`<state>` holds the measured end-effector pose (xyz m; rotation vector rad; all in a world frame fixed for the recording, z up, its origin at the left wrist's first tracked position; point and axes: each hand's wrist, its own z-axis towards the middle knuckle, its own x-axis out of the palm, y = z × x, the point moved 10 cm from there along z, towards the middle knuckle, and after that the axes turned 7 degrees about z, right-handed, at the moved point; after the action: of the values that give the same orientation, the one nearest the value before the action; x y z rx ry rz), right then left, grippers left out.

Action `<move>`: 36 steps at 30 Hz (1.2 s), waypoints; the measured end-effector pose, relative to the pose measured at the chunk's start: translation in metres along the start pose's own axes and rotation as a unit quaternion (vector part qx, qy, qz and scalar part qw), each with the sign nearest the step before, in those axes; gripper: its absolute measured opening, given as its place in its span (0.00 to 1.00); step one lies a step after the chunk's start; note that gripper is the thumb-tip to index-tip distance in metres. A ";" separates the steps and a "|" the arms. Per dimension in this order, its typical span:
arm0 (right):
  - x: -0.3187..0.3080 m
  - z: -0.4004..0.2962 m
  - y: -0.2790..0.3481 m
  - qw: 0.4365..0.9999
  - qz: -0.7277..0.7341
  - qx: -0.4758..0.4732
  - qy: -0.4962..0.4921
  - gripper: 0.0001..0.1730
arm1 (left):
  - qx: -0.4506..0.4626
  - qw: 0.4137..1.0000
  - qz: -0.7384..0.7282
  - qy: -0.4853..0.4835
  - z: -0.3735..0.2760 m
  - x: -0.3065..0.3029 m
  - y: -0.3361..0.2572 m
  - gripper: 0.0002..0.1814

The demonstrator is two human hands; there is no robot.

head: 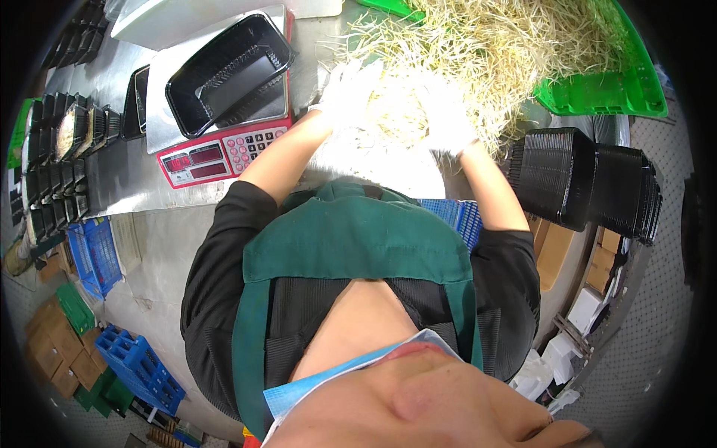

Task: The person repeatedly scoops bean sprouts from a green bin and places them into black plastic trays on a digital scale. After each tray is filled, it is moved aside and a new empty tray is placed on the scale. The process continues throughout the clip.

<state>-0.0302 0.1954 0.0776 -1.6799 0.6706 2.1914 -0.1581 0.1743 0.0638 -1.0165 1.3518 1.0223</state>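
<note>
Both my hands wear white gloves and are washed out by bright glare. My left hand [348,89] lies along the left side of a clump of bean sprouts [396,109], fingers pointing away from me. On the clump's right side is my right hand [445,115]. The sprouts lie between the two hands; the glare hides whether the fingers grip them. Left of my left hand, a black plastic tray [232,73] rests tilted on the plate of a red digital scale [224,154] with a lit display. A large heap of bean sprouts [482,39] spreads beyond my hands.
A green plastic crate [608,92] borders the heap at right. Nested black trays [552,173] are stacked by my right forearm. More black trays [50,162], some filled, stand at far left. A white container [224,17] sits behind the scale. Blue crates [95,255] are below the metal table [151,193].
</note>
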 end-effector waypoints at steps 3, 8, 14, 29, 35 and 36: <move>0.005 0.034 -0.039 0.975 0.034 0.137 0.174 0.52 | -0.009 0.993 -0.049 0.106 0.030 0.014 0.011 0.28; -0.024 0.040 -0.070 0.982 0.022 0.153 0.107 0.37 | -0.057 0.978 -0.185 -0.080 0.030 0.009 0.035 0.27; 0.011 0.022 -0.135 0.958 0.204 0.140 0.142 0.33 | -0.072 0.945 -0.319 -0.008 0.031 -0.012 0.038 0.30; -0.058 0.017 -0.125 0.897 0.372 0.235 -0.032 0.40 | -0.025 0.982 -0.185 -0.017 -0.030 -0.042 0.013 0.21; 0.023 0.058 -0.028 0.947 0.282 0.073 0.138 0.50 | 0.171 0.965 -0.155 -0.128 -0.065 -0.039 -0.032 0.20; 0.034 0.061 -0.021 0.962 0.206 0.078 0.162 0.52 | 0.175 0.958 -0.099 -0.203 -0.075 -0.044 -0.034 0.21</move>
<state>-0.0788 0.2442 0.0536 -1.9726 1.3521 2.0548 -0.1430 0.0934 0.1088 -0.6185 1.0205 0.7543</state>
